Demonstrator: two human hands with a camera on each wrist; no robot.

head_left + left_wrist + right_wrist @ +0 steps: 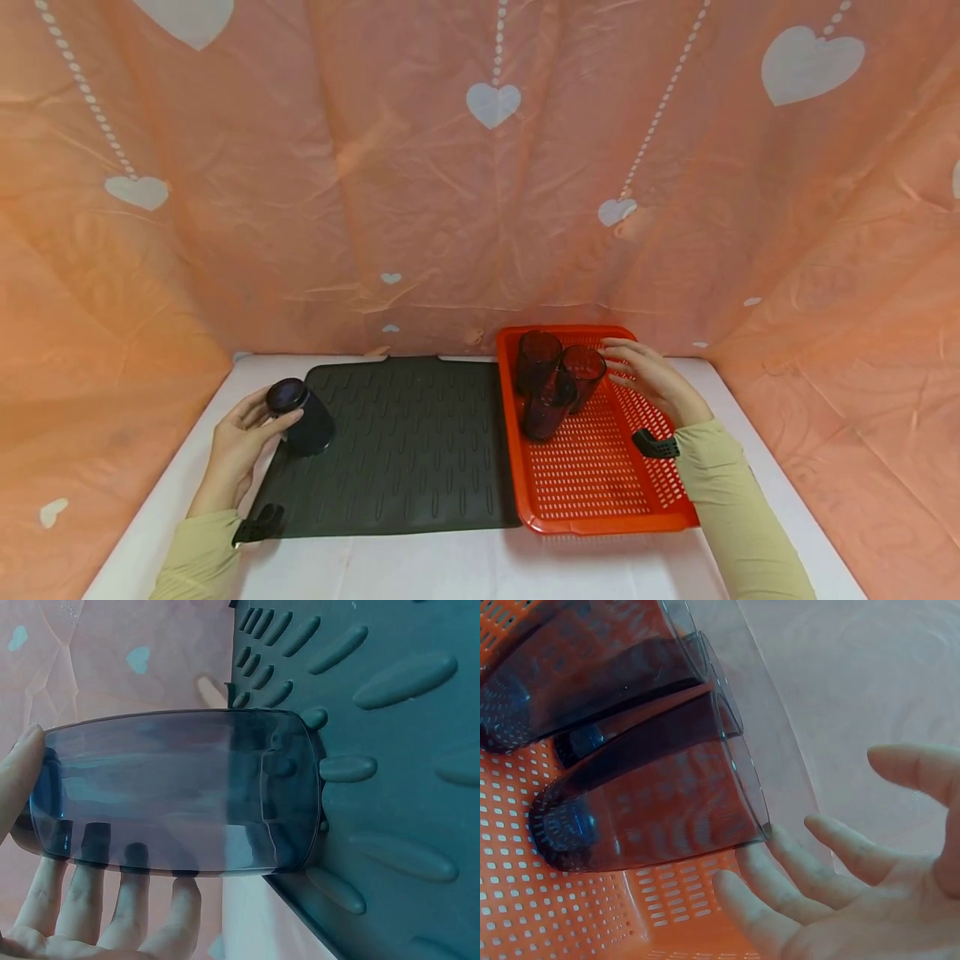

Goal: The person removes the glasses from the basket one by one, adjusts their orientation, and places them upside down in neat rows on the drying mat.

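Note:
My left hand (236,446) grips a dark blue drinking glass (303,421) between thumb and fingers, near its base. The glass stands upside down, its rim against the dark ribbed mat (405,450) at the mat's far left corner. In the left wrist view the see-through glass (172,791) has fingers behind its lower side. Three more tinted glasses stand mouth up in the orange basket (585,492). Beside the rim of the right-hand glass (660,802), my right hand (656,379) has its fingers spread; the fingertips reach that rim, and contact is hard to tell.
The basket, with perforated floor and walls, sits against the mat's right edge, its glasses grouped at the back left. Beneath lies a white tabletop (420,567). A peach curtain (435,208) with pale hearts encloses the back and both sides.

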